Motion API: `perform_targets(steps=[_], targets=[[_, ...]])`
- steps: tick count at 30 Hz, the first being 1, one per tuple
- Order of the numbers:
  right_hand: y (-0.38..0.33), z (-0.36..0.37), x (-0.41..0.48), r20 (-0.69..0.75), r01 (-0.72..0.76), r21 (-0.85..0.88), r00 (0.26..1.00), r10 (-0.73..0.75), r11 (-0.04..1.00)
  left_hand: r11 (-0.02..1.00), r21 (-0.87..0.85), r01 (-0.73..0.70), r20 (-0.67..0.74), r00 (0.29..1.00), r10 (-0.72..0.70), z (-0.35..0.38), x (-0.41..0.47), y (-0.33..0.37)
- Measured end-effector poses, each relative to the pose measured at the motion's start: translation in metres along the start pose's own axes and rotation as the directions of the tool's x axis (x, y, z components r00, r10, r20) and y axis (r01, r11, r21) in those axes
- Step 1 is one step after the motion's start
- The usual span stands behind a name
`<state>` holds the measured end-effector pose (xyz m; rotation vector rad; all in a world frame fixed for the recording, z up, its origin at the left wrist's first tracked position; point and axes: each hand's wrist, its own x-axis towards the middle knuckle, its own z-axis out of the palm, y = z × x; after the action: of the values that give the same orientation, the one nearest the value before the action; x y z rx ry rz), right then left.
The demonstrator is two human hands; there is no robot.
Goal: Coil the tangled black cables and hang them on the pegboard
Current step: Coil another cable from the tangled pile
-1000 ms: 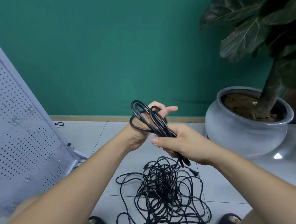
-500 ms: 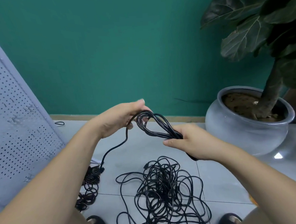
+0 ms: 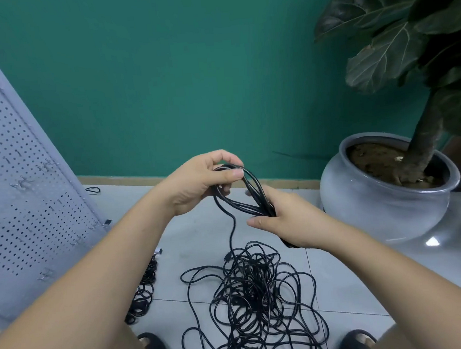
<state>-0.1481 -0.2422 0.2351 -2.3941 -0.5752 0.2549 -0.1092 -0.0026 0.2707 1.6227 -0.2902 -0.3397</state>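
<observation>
A coiled black cable (image 3: 248, 200) hangs in the air between my hands. My right hand (image 3: 289, 222) grips the lower end of the coil. My left hand (image 3: 205, 180) pinches the top loop between thumb and fingers. One loose strand (image 3: 231, 233) drops from the coil down to a big tangled pile of black cables (image 3: 256, 302) on the tiled floor. The grey pegboard (image 3: 23, 203) leans at the left, with small metal hooks on it.
A second heap of black cables (image 3: 144, 290) lies at the pegboard's foot. A large grey pot (image 3: 385, 202) with a leafy plant stands at the right by the green wall. My two dark shoes (image 3: 156, 348) show at the bottom edge.
My left hand has come back onto the top loop of the coil, and the trailing strand now hangs straight down to the pile instead of sweeping out to the left.
</observation>
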Motion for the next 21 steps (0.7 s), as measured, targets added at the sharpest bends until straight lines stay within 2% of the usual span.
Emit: perform_targets(steps=[4,10,14,17,21], targets=[[-0.004,0.013,0.012,0.049,-0.083,0.142,0.996,0.076,0.986,0.961,-0.273,-0.039,-0.085,0.996,0.016,0.018,0.008,-0.002],[-0.01,0.034,0.021,0.049,-0.109,0.395,0.994,0.098,0.912,0.899,-0.422,-0.113,-0.202,0.979,0.028,0.032,0.017,-0.002],[-0.022,0.042,0.021,0.027,-0.079,0.385,0.997,0.074,0.92,0.893,-0.417,-0.169,-0.249,0.966,0.067,0.038,0.019,0.001],[-0.025,0.044,0.024,-0.025,-0.072,0.346,0.996,0.086,0.936,0.922,-0.329,-0.203,-0.28,0.954,0.11,0.04,0.019,0.002],[-0.023,0.041,0.024,-0.062,-0.082,0.388,0.991,0.115,0.918,0.957,-0.214,-0.194,-0.29,0.948,0.127,0.038,0.017,0.003]])
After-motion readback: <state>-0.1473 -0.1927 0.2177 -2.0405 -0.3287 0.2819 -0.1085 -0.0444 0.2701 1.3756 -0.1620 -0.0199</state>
